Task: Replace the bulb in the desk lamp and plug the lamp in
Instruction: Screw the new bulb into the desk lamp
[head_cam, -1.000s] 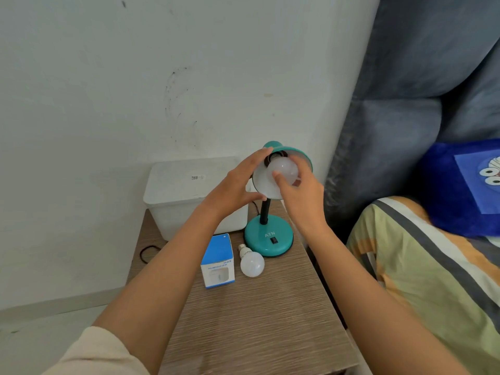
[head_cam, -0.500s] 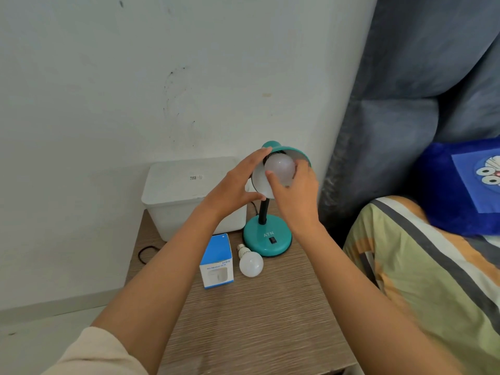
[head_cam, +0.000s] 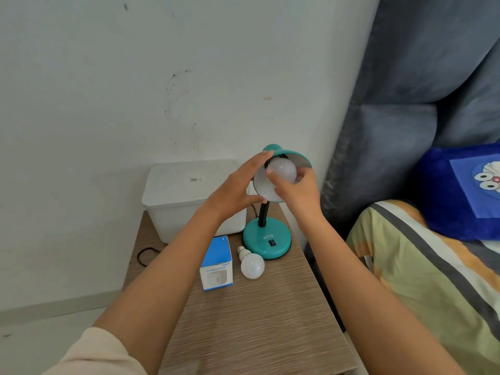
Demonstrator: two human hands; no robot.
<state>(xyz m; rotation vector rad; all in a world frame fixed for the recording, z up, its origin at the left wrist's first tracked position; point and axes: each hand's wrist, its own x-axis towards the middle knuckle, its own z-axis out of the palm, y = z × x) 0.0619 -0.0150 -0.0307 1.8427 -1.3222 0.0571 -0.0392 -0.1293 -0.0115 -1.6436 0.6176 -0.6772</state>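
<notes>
A teal desk lamp stands on its round base (head_cam: 267, 241) at the back right of a wooden bedside table (head_cam: 254, 315). Its shade (head_cam: 295, 155) tilts toward me. A white bulb (head_cam: 282, 169) sits inside the shade. My right hand (head_cam: 296, 193) grips that bulb with thumb and fingers. My left hand (head_cam: 238, 185) holds the shade's left rim, fingers on top and thumb underneath. A second white bulb (head_cam: 251, 265) lies loose on the table in front of the base. The lamp's socket is hidden behind the bulb and my fingers.
A blue and white carton (head_cam: 217, 263) stands left of the loose bulb. A white plastic bin (head_cam: 186, 196) sits against the wall behind. A black cord (head_cam: 146, 255) loops at the table's left edge. A bed with a striped blanket (head_cam: 422, 280) and blue pillow (head_cam: 460, 190) lies right.
My right hand has turned around the bulb inside the shade, with the thumb shifting across its front. My left hand stays on the shade rim. The lamp has not moved.
</notes>
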